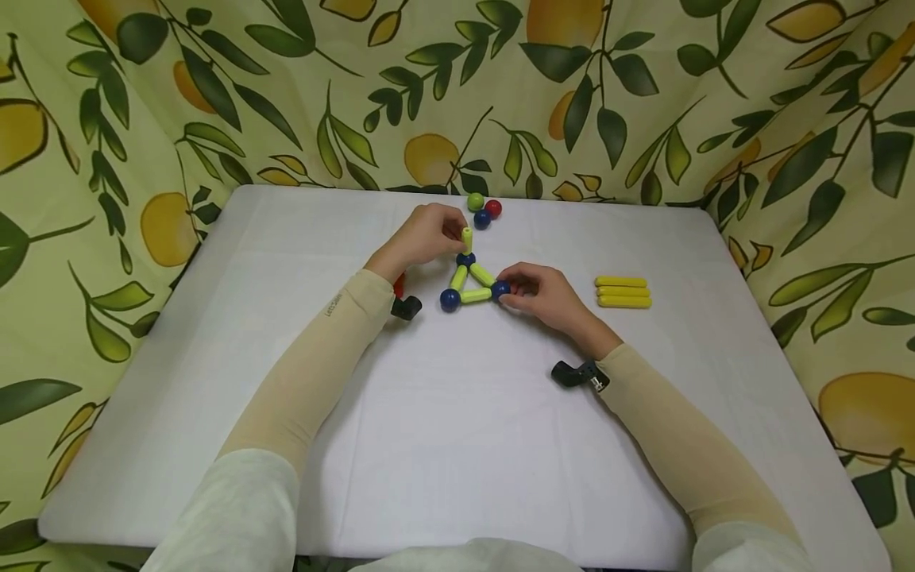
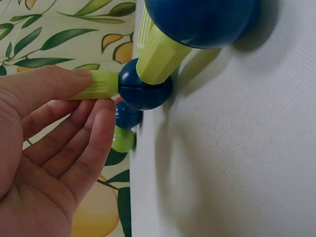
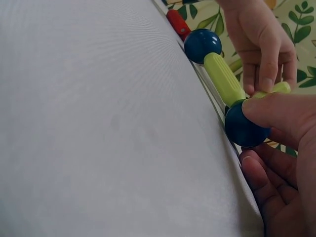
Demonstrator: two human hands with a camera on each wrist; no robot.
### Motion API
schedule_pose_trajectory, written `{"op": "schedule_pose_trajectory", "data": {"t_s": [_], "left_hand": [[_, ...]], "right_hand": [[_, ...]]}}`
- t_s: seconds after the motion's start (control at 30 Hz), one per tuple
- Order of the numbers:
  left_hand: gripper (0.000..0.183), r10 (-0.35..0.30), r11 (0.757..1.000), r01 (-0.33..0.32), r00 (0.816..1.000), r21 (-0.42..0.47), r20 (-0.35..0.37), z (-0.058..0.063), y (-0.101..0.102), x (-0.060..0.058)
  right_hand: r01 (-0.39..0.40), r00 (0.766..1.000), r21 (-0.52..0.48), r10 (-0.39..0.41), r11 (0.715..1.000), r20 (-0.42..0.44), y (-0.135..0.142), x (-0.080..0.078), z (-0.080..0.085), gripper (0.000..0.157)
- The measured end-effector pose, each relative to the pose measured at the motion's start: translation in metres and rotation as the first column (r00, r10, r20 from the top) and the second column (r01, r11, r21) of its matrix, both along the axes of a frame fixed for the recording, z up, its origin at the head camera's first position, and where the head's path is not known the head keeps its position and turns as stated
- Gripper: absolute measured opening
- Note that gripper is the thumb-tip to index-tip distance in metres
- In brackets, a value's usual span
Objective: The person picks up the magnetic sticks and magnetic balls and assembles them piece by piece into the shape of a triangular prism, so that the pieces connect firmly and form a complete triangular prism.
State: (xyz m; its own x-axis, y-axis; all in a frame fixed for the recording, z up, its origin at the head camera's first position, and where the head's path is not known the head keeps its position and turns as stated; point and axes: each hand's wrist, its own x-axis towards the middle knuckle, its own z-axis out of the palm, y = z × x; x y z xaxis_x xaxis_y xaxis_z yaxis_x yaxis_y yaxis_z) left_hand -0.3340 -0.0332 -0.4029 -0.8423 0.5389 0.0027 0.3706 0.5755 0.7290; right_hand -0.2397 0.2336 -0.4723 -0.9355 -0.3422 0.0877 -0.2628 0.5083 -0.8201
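Note:
A triangle of lime-green rods [image 1: 475,295] lies on the table, with a blue ball at each corner. From its far ball [image 1: 466,259] another lime-green rod [image 1: 467,237] stands upright. My left hand [image 1: 429,232] pinches this rod between thumb and fingers; in the left wrist view the rod's lower end [image 2: 106,84] meets the ball [image 2: 143,91]. My right hand [image 1: 545,298] grips the right corner ball [image 1: 499,291], its thumb on top in the right wrist view, where the ball [image 3: 244,126] shows closely. The left corner ball [image 1: 450,299] is untouched by either hand.
Behind the triangle, near the far edge, sit a green ball [image 1: 475,202], a red ball [image 1: 493,209] and a blue ball [image 1: 482,218]. Several yellow rods [image 1: 623,292] lie side by side to the right. Something red [image 1: 399,284] shows partly behind my left wrist.

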Motion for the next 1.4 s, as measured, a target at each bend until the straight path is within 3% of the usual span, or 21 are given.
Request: {"op": "schedule_pose_trajectory", "data": {"t_s": [0.23, 0.4, 0.57, 0.83, 1.03, 1.27, 1.4], "left_hand": [[0.025, -0.006, 1.0, 0.006, 1.0, -0.004, 0.016, 0.005, -0.014, -0.004], [0.029, 0.039, 0.999, -0.039, 0.999, -0.008, 0.032, 0.021, -0.047, -0.005], [0.028, 0.056, 0.996, -0.051, 0.996, -0.079, 0.064, 0.029, -0.083, -0.001], [0.022, 0.122, 0.974, -0.107, 0.991, -0.2, 0.062, 0.015, -0.117, -0.001], [0.021, 0.104, 0.961, -0.077, 0.991, -0.264, 0.087, 0.0, -0.114, -0.001], [0.023, 0.145, 0.941, -0.119, 0.988, -0.317, 0.058, -0.003, -0.114, -0.005], [0.024, 0.14, 0.941, -0.116, 0.989, -0.318, 0.056, -0.006, -0.113, -0.007]], "right_hand": [[0.008, 1.0, 0.004, -0.008, 1.0, 0.007, 0.0, 0.001, -0.002, 0.031], [-0.002, 1.0, -0.012, 0.002, 1.0, -0.004, -0.001, 0.002, -0.005, 0.03], [-0.004, 1.0, -0.007, 0.004, 1.0, -0.013, -0.002, 0.002, -0.005, 0.03], [0.003, 1.0, -0.002, -0.003, 1.0, -0.02, 0.0, -0.001, -0.003, 0.03], [0.001, 1.0, -0.014, -0.001, 1.0, -0.018, 0.0, 0.002, -0.004, 0.029], [0.002, 1.0, -0.013, -0.003, 1.0, -0.017, 0.001, 0.0, -0.003, 0.029], [0.001, 1.0, -0.01, -0.001, 1.0, -0.017, 0.0, -0.001, -0.004, 0.03]]}}
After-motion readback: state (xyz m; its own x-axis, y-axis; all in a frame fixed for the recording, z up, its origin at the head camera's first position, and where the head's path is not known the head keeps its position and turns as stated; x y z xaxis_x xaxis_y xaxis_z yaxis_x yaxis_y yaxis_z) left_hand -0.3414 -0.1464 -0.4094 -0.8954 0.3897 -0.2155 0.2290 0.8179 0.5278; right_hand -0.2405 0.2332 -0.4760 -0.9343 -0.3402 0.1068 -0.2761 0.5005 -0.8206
